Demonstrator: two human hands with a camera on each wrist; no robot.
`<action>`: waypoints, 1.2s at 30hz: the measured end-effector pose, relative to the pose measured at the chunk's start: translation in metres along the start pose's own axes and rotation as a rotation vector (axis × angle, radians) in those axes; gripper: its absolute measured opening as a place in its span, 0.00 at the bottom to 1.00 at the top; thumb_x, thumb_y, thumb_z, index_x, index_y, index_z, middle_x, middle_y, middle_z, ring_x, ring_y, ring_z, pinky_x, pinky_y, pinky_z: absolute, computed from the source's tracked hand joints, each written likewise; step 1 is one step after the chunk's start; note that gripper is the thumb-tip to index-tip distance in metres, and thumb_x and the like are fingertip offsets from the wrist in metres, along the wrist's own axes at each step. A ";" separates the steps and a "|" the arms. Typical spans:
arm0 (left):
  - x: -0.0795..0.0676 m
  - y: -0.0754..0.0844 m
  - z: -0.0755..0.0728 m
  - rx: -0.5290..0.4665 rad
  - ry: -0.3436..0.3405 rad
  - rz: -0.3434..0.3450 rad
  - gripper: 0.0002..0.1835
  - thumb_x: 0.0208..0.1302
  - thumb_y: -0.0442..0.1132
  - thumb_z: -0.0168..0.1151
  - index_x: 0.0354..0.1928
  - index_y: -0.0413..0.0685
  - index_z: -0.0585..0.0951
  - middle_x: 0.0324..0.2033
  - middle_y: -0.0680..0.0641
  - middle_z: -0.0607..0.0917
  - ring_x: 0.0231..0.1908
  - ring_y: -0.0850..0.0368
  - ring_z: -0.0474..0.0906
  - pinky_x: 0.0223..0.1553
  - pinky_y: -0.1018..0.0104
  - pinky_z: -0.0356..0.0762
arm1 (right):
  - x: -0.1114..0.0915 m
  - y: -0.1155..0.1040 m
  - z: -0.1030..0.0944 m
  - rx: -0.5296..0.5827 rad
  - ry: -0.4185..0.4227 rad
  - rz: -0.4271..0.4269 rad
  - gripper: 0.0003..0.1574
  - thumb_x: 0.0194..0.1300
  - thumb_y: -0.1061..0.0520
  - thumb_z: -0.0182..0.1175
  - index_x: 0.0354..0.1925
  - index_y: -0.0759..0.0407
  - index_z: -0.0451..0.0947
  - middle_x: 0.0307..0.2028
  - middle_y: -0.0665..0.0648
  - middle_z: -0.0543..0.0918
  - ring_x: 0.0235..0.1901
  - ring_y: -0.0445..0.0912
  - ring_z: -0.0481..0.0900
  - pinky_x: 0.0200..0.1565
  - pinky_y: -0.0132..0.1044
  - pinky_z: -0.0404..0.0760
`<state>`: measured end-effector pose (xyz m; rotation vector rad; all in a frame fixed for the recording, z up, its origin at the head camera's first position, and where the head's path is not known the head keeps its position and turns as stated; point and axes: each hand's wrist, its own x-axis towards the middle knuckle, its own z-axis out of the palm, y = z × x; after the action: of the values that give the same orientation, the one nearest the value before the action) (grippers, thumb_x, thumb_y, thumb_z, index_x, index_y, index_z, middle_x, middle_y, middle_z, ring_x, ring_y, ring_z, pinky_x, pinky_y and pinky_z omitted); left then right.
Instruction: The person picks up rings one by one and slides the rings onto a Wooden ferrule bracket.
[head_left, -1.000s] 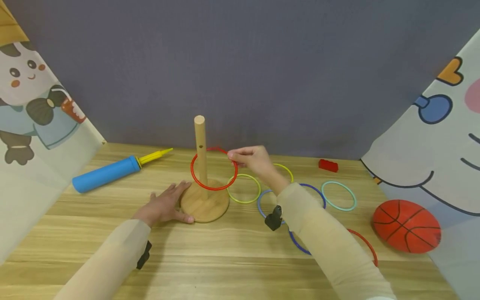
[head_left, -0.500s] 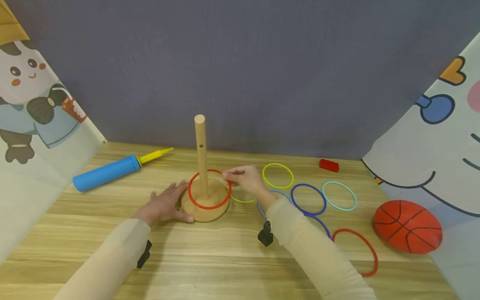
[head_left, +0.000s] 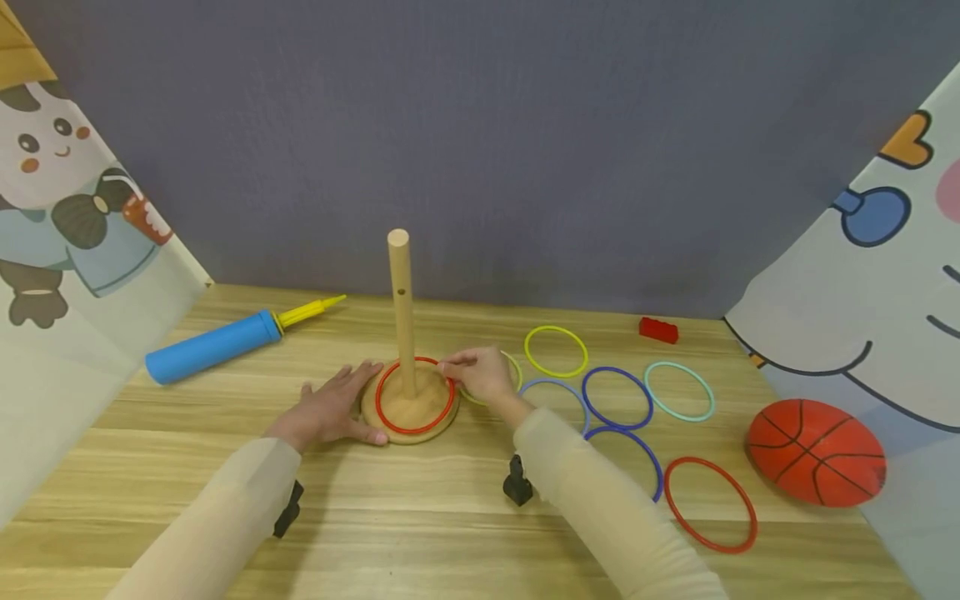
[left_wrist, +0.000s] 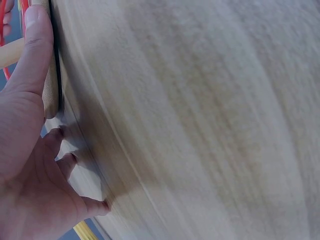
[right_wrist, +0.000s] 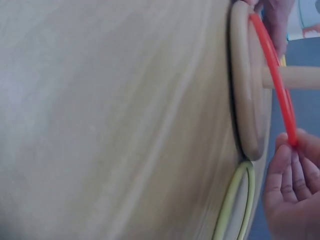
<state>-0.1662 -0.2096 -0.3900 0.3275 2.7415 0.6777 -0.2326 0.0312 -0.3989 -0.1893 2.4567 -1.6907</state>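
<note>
A round wooden base (head_left: 426, 410) with an upright wooden post (head_left: 402, 325) stands on the table. Around the post, low over the base, is a red ring (head_left: 378, 407). Thumb and fingertips of my right hand (head_left: 483, 379) pinch that ring at its right side. In the right wrist view the red ring (right_wrist: 278, 75) tilts, its pinched side held off the base. My left hand (head_left: 326, 410) lies spread at the base's left edge. The left wrist view shows its thumb (left_wrist: 37, 50) along the base's rim and other fingertips on the table.
Right of the base lie a yellow-green ring (head_left: 518, 369), a yellow ring (head_left: 527, 352), several blue ones, a teal ring (head_left: 647, 385) and another red one (head_left: 753, 523). A basketball (head_left: 813, 454), a red block (head_left: 658, 330) and a blue hand pump (head_left: 217, 346) flank them.
My right hand has brought the red ring down along the post to just over the base, shifting slightly left. The left hand has stayed at the base.
</note>
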 end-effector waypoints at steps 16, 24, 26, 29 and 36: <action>0.003 0.003 0.002 -0.010 -0.009 0.005 0.66 0.45 0.62 0.80 0.79 0.43 0.53 0.78 0.32 0.50 0.76 0.28 0.43 0.61 0.14 0.38 | -0.003 0.001 -0.007 -0.490 -0.017 -0.246 0.10 0.66 0.54 0.71 0.39 0.60 0.91 0.34 0.54 0.91 0.37 0.46 0.89 0.40 0.35 0.85; 0.003 0.001 0.003 -0.008 -0.008 0.004 0.66 0.45 0.62 0.80 0.80 0.43 0.52 0.78 0.32 0.50 0.76 0.28 0.43 0.61 0.14 0.38 | -0.008 -0.008 -0.028 -0.451 -0.109 -0.281 0.12 0.68 0.55 0.68 0.46 0.60 0.89 0.39 0.55 0.91 0.41 0.48 0.88 0.45 0.39 0.85; 0.002 0.001 0.003 -0.009 -0.005 0.004 0.66 0.45 0.62 0.80 0.79 0.43 0.52 0.78 0.32 0.50 0.75 0.27 0.43 0.61 0.14 0.38 | -0.011 -0.010 -0.035 -0.423 -0.139 -0.297 0.12 0.68 0.56 0.68 0.46 0.61 0.89 0.40 0.55 0.90 0.41 0.48 0.88 0.46 0.39 0.85; 0.001 0.000 0.002 -0.005 0.000 -0.001 0.66 0.45 0.61 0.80 0.79 0.44 0.52 0.78 0.33 0.50 0.75 0.27 0.43 0.61 0.14 0.38 | -0.016 -0.013 -0.047 -0.376 -0.167 -0.312 0.12 0.67 0.57 0.69 0.46 0.62 0.89 0.40 0.55 0.90 0.40 0.48 0.88 0.45 0.40 0.85; 0.004 -0.004 0.003 -0.007 -0.004 -0.001 0.66 0.46 0.63 0.79 0.80 0.43 0.52 0.78 0.33 0.49 0.76 0.28 0.43 0.61 0.14 0.38 | -0.034 -0.015 -0.078 -0.324 -0.188 -0.284 0.14 0.67 0.55 0.70 0.48 0.60 0.88 0.42 0.54 0.90 0.42 0.46 0.88 0.47 0.41 0.85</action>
<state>-0.1694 -0.2107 -0.3956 0.3258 2.7345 0.6857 -0.2148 0.1033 -0.3561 -0.7305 2.6367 -1.2765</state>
